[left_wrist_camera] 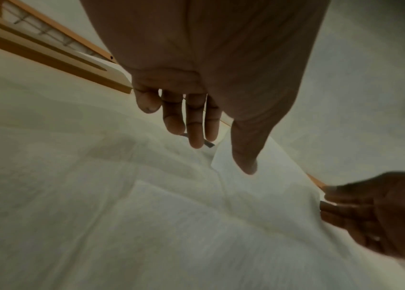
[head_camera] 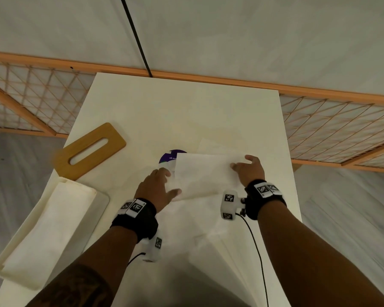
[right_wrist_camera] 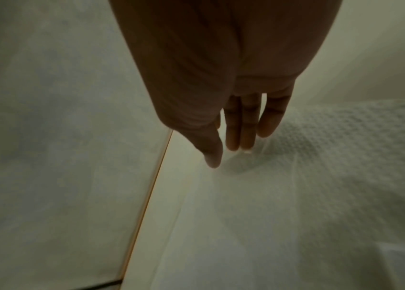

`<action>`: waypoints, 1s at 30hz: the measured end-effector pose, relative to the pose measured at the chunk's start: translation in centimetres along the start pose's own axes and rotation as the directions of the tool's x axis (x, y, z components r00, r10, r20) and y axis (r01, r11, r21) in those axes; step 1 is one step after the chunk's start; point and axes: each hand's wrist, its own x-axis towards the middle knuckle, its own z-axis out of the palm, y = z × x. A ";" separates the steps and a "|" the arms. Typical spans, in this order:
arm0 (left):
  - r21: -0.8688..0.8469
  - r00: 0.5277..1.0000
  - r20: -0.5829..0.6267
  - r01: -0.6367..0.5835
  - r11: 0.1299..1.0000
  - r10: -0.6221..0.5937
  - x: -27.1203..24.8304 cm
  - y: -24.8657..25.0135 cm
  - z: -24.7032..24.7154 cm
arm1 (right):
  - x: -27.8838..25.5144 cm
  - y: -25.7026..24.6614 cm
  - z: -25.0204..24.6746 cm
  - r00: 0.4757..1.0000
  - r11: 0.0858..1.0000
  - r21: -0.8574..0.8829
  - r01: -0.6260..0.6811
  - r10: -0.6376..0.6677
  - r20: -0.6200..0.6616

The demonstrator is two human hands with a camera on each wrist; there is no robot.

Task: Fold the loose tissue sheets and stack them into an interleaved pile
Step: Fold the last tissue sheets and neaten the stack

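On a cream table point(head_camera: 186, 111), a folded tissue point(head_camera: 205, 173) lay at frame centre, long axis left to right, between the left hand point(head_camera: 157, 187) and right hand point(head_camera: 251, 171), both with fingers straight and relaxed, resting on its ends, about equally near.

A purple round label point(head_camera: 169, 156), half hidden under a tissue sheet point(head_camera: 205, 173), bore small white lettering, too cut off and blurred to read. The wristbands point(head_camera: 135, 207) carried black-and-white square code markers.
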 end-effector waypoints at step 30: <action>-0.661 0.962 -0.126 -0.265 0.702 0.244 -3.0 6.2 -10.8 | -8.3 -5.7 -3.0 0.711 0.818 -0.014 0.575 -0.491 0.504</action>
